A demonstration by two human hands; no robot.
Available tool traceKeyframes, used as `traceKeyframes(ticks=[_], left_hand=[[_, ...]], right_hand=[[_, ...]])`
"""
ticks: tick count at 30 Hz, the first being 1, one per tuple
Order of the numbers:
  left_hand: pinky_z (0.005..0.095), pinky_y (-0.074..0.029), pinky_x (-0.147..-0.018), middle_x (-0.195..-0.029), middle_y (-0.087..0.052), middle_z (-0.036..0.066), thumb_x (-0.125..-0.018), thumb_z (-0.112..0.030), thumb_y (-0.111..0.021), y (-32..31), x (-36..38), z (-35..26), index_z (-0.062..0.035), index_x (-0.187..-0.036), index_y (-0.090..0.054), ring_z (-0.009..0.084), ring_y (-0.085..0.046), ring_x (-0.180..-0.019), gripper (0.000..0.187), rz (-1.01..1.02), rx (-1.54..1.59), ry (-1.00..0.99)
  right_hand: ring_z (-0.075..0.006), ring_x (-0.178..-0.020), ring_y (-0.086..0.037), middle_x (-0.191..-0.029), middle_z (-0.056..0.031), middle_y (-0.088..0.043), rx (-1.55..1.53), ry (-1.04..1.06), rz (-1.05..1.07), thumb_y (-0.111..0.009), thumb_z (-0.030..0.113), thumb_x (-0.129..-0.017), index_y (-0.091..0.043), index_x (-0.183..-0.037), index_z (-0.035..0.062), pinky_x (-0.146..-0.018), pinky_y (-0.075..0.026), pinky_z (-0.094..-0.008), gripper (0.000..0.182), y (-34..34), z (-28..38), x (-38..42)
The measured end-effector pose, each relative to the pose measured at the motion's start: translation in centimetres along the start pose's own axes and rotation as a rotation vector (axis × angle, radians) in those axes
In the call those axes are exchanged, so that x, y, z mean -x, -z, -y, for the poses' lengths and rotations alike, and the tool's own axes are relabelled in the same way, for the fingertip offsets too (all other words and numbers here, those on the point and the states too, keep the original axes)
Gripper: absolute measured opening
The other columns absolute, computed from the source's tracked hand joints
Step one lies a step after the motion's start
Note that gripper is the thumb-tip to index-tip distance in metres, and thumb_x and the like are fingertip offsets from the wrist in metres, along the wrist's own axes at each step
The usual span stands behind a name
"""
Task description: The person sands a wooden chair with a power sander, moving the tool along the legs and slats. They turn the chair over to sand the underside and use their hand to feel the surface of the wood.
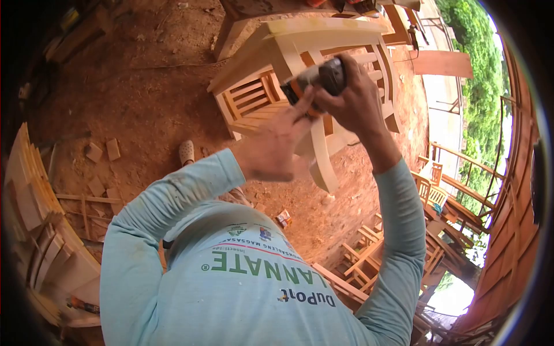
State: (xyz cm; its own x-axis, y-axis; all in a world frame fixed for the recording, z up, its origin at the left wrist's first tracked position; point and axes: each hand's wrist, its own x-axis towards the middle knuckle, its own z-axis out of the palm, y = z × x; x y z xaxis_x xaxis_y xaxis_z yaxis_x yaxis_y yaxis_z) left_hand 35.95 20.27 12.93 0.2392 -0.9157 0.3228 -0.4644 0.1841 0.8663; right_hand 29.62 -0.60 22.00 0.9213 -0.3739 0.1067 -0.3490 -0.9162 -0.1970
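Observation:
My right hand [355,101] is wrapped round an orange, grey and black handheld power tool [317,78], its rounded dark end under the fingers. The tool overlaps the frame of a pale wooden armchair [283,55] with slatted sides and seat. Blurred by motion, my left hand [270,143] is open beside the tool, one finger stretched out towards it and overlapping its lower edge. The chair lies tipped in this view, with a curved leg [322,161] below my hands.
Behind the chair is a wooden bench [259,7] with tools on it. Wood offcuts [104,151] are scattered on the reddish dirt floor. Stacked boards [43,230] stand at the left, and more wooden frames [366,256] at the lower right. A shoe [186,152] shows near the chair.

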Motion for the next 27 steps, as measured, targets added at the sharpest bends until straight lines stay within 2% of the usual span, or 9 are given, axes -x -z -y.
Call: traceKeyframes(ticks=[4,8,10,11,13,15,21,24,27], left_hand=[[0.0493,-0.044,-0.122,-0.176,-0.013,0.037,-0.086,-0.027,-0.074,2.0,-1.1,1.3,0.0102,-0.152,-0.052,0.0478,-0.055,-0.137,0.079,-0.036,-0.068,0.012],[0.0507,-0.045,-0.120,-0.175,-0.016,0.037,-0.085,-0.027,-0.074,1.1,-0.6,0.7,0.0095,-0.150,-0.055,0.0472,-0.057,-0.133,0.077,-0.027,-0.040,-0.027],[0.0503,-0.046,-0.118,-0.178,-0.017,0.031,-0.085,-0.025,-0.075,-0.3,0.3,0.0,0.0080,-0.150,-0.055,0.0462,-0.057,-0.134,0.076,0.024,-0.025,-0.014],[0.0501,-0.046,-0.117,-0.179,-0.017,0.028,-0.085,-0.025,-0.076,-1.0,0.8,-0.4,0.0073,-0.150,-0.056,0.0457,-0.057,-0.135,0.075,0.050,-0.019,-0.009],[0.0495,-0.047,-0.114,-0.178,-0.019,0.030,-0.084,-0.025,-0.076,-2.1,1.6,-1.0,0.0081,-0.145,-0.058,0.0436,-0.059,-0.130,0.071,0.086,-0.043,-0.037],[0.0491,-0.048,-0.111,-0.177,-0.021,0.031,-0.084,-0.025,-0.076,-3.0,2.3,-1.5,0.0079,-0.140,-0.060,0.0420,-0.060,-0.126,0.067,0.128,-0.052,-0.055],[0.0493,-0.049,-0.109,-0.176,-0.023,0.032,-0.084,-0.024,-0.075,-4.5,4.2,-2.3,0.0068,-0.134,-0.062,0.0399,-0.059,-0.126,0.060,0.234,-0.043,-0.131],[0.0499,-0.049,-0.110,-0.177,-0.022,0.031,-0.083,-0.023,-0.076,-4.8,4.1,-2.1,0.0067,-0.134,-0.063,0.0401,-0.058,-0.128,0.060,0.211,-0.050,-0.162],[0.0501,-0.048,-0.111,-0.177,-0.021,0.031,-0.083,-0.021,-0.076,-4.3,3.5,-1.7,0.0072,-0.135,-0.062,0.0412,-0.059,-0.128,0.061,0.147,-0.041,-0.134]], right_hand=[[-0.0496,-0.098,-0.073,-0.117,-0.0310,-0.068,-0.024,0.021,-0.029,-0.091,0.044,-0.077,-0.061,-0.139,0.0035,-0.083,-0.061,-0.0550,0.080,-0.7,0.8,-3.2],[-0.0477,-0.096,-0.073,-0.117,-0.0294,-0.067,-0.042,-0.006,-0.054,-0.091,0.044,-0.078,-0.056,-0.141,0.0030,-0.080,-0.061,-0.0550,0.082,-0.8,0.0,-0.8],[-0.0468,-0.095,-0.073,-0.116,-0.0277,-0.066,-0.033,-0.025,-0.092,-0.090,0.043,-0.080,-0.053,-0.143,0.0038,-0.078,-0.061,-0.0542,0.083,-0.7,0.0,1.8],[-0.0457,-0.097,-0.073,-0.117,-0.0265,-0.067,-0.064,-0.065,-0.106,-0.090,0.038,-0.081,-0.053,-0.145,0.0052,-0.080,-0.061,-0.0533,0.081,-0.6,0.1,3.3],[-0.0436,-0.102,-0.072,-0.119,-0.0240,-0.068,-0.127,-0.144,-0.137,-0.089,0.029,-0.083,-0.052,-0.147,0.0081,-0.086,-0.060,-0.0514,0.077,-0.5,0.5,6.4],[-0.0458,-0.092,-0.072,-0.115,-0.0249,-0.063,-0.080,-0.084,-0.191,-0.091,0.033,-0.082,-0.048,-0.147,0.0075,-0.073,-0.061,-0.0519,0.082,-1.1,-0.2,9.0],[-0.0431,-0.097,-0.070,-0.116,-0.0238,-0.063,-0.068,-0.150,-0.184,-0.090,0.027,-0.083,-0.047,-0.149,0.0078,-0.080,-0.060,-0.0512,0.081,-0.9,-0.2,14.5],[-0.0428,-0.096,-0.070,-0.115,-0.0236,-0.063,-0.097,-0.154,-0.191,-0.088,0.026,-0.083,-0.049,-0.148,0.0057,-0.079,-0.060,-0.0504,0.078,-1.1,-0.5,15.0],[-0.0442,-0.097,-0.070,-0.114,-0.0243,-0.064,-0.076,-0.133,-0.205,-0.089,0.028,-0.082,-0.050,-0.146,0.0050,-0.079,-0.060,-0.0504,0.078,-1.2,-0.3,12.2]])
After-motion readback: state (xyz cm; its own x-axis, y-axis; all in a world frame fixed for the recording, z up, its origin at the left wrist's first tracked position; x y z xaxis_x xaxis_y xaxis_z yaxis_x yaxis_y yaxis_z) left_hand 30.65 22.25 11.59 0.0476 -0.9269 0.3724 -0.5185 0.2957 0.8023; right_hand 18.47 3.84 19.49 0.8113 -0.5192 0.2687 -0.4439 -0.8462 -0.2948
